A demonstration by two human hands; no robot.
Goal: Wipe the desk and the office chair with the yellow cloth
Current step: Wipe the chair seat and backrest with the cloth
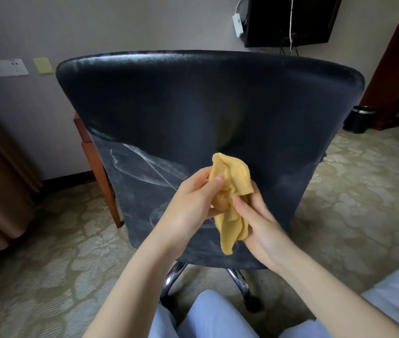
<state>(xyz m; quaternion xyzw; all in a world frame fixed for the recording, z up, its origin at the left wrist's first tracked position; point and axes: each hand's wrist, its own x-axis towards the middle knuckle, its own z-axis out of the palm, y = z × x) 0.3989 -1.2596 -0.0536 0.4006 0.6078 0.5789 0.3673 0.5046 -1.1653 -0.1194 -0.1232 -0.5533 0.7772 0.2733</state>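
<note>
At frame centre, a shade toward 5 o'clock: yellow cloth (237, 172), bunched into loose folds, held between both hands in front of the office chair (193, 106). The left hand (188, 203) enters from 7 o'clock, fingers curled round the cloth's left side, thumb lying over the fabric. The right hand (261, 225) enters from 4 o'clock, thumb and fingers pinching the lower right folds. A tail of cloth hangs between the two hands toward 6 o'clock. Cannot tell whether the cloth touches the backrest. The chair is dark and glossy, its back turned to the camera and filling the middle of the view. There are pale smears and curved streaks on the backrest at 9 o'clock of the cloth. Chrome legs (238, 281) show under the backrest at 6 o'clock. The table (91, 152) is reddish wood; only an edge and a leg show, behind the chair's left side at 9 o'clock. Wall sockets (6, 67) sit at 10 o'clock. A black screen (291, 18) is on the wall at 1 o'clock, a white box (238, 25) beside it. A dark bin (359, 119) stands on the patterned carpet (47, 264) at 3 o'clock. Pale blue trousers (208, 313) show at 6 o'clock.
</note>
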